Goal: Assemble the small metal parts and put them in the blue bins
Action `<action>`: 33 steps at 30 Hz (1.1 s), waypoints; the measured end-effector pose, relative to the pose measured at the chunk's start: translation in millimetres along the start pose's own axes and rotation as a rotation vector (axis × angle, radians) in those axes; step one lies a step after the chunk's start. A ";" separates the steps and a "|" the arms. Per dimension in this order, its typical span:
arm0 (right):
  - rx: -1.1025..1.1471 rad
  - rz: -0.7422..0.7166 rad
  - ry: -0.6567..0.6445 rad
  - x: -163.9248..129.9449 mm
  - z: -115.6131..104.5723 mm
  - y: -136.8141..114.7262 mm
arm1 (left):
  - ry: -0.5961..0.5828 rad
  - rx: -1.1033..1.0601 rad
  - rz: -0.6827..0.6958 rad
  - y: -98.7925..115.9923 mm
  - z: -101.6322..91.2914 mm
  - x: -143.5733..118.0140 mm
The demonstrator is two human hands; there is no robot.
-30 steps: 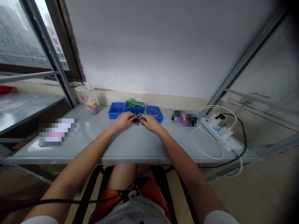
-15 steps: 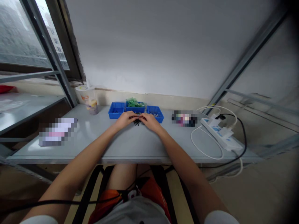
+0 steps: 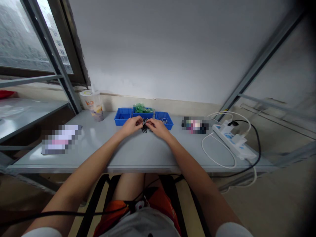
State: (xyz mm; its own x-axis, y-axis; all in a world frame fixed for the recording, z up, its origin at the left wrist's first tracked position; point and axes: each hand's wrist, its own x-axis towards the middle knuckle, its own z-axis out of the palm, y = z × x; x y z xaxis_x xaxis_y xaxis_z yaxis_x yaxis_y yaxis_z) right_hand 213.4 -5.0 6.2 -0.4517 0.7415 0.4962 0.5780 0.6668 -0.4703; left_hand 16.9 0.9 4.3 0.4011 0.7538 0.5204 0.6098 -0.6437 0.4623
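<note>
Small dark parts (image 3: 145,126) between left hand (image 3: 131,125), right hand (image 3: 158,127)

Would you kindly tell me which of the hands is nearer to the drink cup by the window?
Left. The left hand sits on the cup's side of the screw pile; the right hand lies beyond the pile.

A plain white wall (image 3: 172,49) rises behind the grey surface (image 3: 138,154). A dark-framed window (image 3: 27,42) at the left lets in dull daylight above a grey metal shelf (image 3: 27,115). Slanted metal struts (image 3: 259,62) stand right, over a beige floor (image 3: 271,204).
</note>
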 end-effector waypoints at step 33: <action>-0.068 0.039 -0.065 -1.3 -3.7 8.6 | -0.111 0.157 0.093 -6.1 2.0 0.6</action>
State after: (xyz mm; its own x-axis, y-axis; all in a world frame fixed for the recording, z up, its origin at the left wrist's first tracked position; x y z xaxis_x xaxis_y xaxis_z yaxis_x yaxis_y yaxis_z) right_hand 221.5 -0.5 4.2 -0.4695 0.7716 0.4292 0.6401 0.6322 -0.4365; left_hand 14.8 5.5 0.4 0.5284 0.7077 0.4690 0.6622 -0.6893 0.2940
